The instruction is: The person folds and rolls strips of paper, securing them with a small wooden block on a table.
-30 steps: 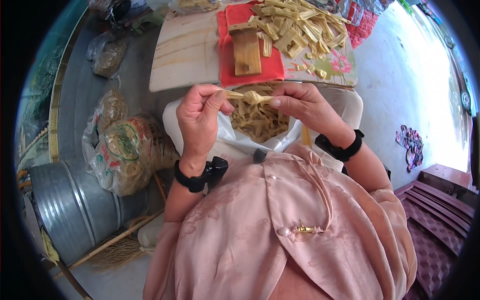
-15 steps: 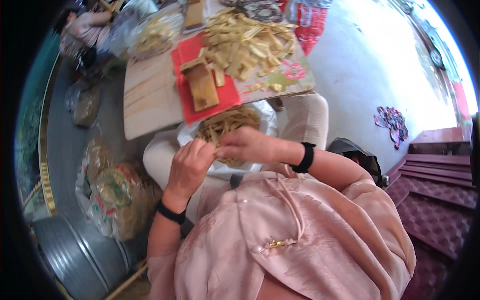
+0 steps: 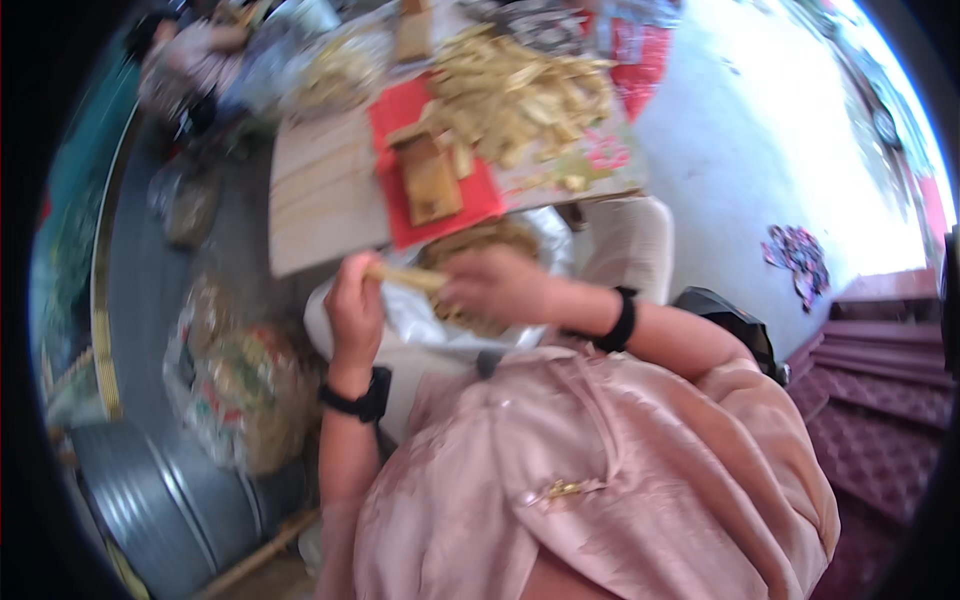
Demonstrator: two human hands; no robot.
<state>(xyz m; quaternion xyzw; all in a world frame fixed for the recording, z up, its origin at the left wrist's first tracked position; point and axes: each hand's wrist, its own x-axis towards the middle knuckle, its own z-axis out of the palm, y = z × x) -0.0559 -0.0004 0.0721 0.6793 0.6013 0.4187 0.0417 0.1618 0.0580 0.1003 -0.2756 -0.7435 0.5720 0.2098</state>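
Observation:
My left hand (image 3: 354,305) and my right hand (image 3: 492,284) together pinch a pale yellow strip (image 3: 408,277) of dried leaf, held level between them. Right below the hands a clear plastic bag (image 3: 420,318) lies open on my lap, with more tan strips (image 3: 478,240) inside. Beyond the bag stands a low wooden board (image 3: 320,195) with a red cloth (image 3: 420,120), a small wooden block (image 3: 430,182) and a heap of folded yellow strips (image 3: 520,95). Both wrists wear black bands. The picture is blurred.
A printed plastic sack (image 3: 240,385) of material sits at my left, with a grey metal tub (image 3: 150,500) below it. Another person's arm (image 3: 200,50) shows at the far top left. Pale floor (image 3: 790,150) lies to the right, dark red steps (image 3: 890,400) at the lower right.
The view has swung, so the board and heap shifted left then back. My hands came closer together over the bag and still hold a strip between them.

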